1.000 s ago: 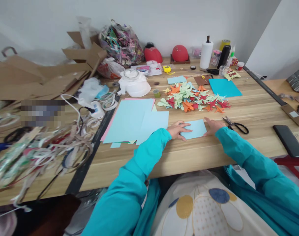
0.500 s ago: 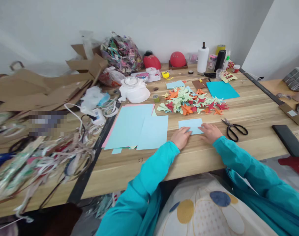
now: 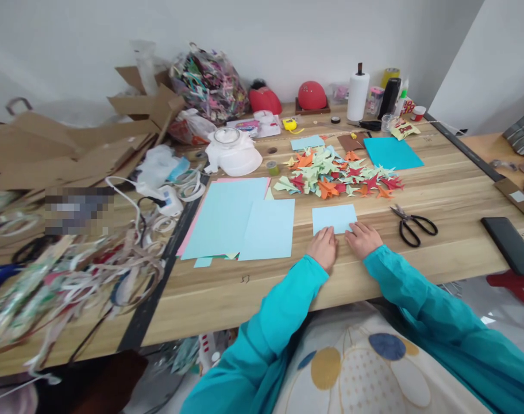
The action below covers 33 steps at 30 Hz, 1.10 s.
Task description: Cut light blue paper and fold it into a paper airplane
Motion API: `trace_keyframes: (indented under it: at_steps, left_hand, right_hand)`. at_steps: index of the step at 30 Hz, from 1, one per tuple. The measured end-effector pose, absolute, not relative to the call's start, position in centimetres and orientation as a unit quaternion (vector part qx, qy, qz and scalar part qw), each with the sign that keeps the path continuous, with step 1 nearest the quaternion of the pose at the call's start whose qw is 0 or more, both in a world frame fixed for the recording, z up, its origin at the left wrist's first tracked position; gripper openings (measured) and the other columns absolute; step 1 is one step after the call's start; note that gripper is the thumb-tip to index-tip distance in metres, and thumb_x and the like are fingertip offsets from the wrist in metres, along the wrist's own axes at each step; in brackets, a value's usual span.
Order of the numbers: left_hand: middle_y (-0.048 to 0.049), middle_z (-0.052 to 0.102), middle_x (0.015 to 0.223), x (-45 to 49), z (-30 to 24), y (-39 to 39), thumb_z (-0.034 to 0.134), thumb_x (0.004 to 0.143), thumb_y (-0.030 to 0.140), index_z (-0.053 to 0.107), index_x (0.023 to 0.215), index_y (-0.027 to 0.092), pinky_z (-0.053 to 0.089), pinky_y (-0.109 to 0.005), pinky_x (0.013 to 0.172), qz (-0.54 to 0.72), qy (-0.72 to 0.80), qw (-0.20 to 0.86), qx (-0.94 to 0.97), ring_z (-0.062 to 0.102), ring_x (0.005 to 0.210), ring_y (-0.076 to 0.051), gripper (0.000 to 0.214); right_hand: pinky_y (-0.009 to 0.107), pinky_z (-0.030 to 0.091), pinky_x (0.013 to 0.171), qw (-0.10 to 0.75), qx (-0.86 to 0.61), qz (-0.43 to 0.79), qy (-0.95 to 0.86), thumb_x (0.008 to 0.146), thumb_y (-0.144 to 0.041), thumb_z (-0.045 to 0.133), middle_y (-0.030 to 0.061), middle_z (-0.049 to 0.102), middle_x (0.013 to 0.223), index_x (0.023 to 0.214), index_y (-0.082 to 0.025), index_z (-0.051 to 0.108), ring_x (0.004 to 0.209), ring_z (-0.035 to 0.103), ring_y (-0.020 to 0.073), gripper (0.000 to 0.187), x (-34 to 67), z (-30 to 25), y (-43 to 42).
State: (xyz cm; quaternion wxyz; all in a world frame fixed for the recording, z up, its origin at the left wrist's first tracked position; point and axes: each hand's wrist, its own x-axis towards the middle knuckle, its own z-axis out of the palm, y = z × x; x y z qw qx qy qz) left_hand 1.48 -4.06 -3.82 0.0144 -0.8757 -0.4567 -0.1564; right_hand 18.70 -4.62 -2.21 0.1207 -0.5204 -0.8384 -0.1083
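Note:
A small light-blue paper rectangle, seemingly folded, lies flat on the table before me. Its near left corner is under the fingertips of my left hand, whose fingers are stretched out. My right hand rests on the near right corner with fingers extended and slightly bent. To the left are a light-blue sheet and a stack of larger coloured paper. Beyond the rectangle spreads a heap of folded paper shapes in green, orange and red. Black-handled scissors lie right of my right hand.
A teal sheet lies behind the heap. At far right is a black phone. Tangled straps and cords and flattened cardboard cover the left side. A paper roll stands by the wall.
Both hands have drawn slightly closer together at the paper's near edge, uncovering more of it. The right hand has moved a little left. The view has shifted slightly.

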Motion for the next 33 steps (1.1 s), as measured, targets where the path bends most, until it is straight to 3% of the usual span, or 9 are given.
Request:
trace_keyframes:
  at_steps: [7, 17, 33]
  left_hand:
    - [-0.0179, 0.056, 0.124, -1.9, -4.9, -4.1, 0.030, 0.091, 0.018, 0.057, 0.114, 0.001, 0.044, -0.040, 0.098, -0.163, -0.473, 0.021, -0.866, 0.048, 0.120, -0.026, 0.039]
    - [-0.0181, 0.057, 0.121, -3.4, -6.1, -3.1, 0.028, 0.091, 0.018, 0.054, 0.118, 0.006, 0.045, -0.043, 0.100, -0.210, -0.458, -0.025, -0.863, 0.050, 0.119, -0.024, 0.040]
    - [-0.0150, 0.059, 0.119, -4.8, -4.3, -2.8, 0.027, 0.090, 0.018, 0.057, 0.113, 0.009, 0.048, -0.036, 0.097, -0.214, -0.416, -0.044, -0.882, 0.055, 0.113, -0.020, 0.039]
  right_hand:
    - [0.032, 0.041, 0.075, 0.140, -0.528, -0.112, -0.830, 0.090, -0.028, 0.043, 0.0066, 0.067, 0.108, 0.088, -0.021, 0.070, 0.098, 0.059, 0.0207, 0.028, 19.2, -2.1, -4.5]
    - [0.033, 0.048, 0.086, 0.233, -0.484, -0.085, -0.839, 0.086, -0.020, 0.046, 0.0072, 0.068, 0.106, 0.085, -0.016, 0.070, 0.100, 0.062, 0.0195, 0.024, 22.4, -3.6, -4.0]
    - [0.032, 0.048, 0.085, 0.228, -0.473, -0.076, -0.848, 0.087, -0.020, 0.043, 0.0089, 0.068, 0.106, 0.089, -0.014, 0.069, 0.101, 0.061, 0.0198, 0.027, 23.2, -3.3, -4.2]
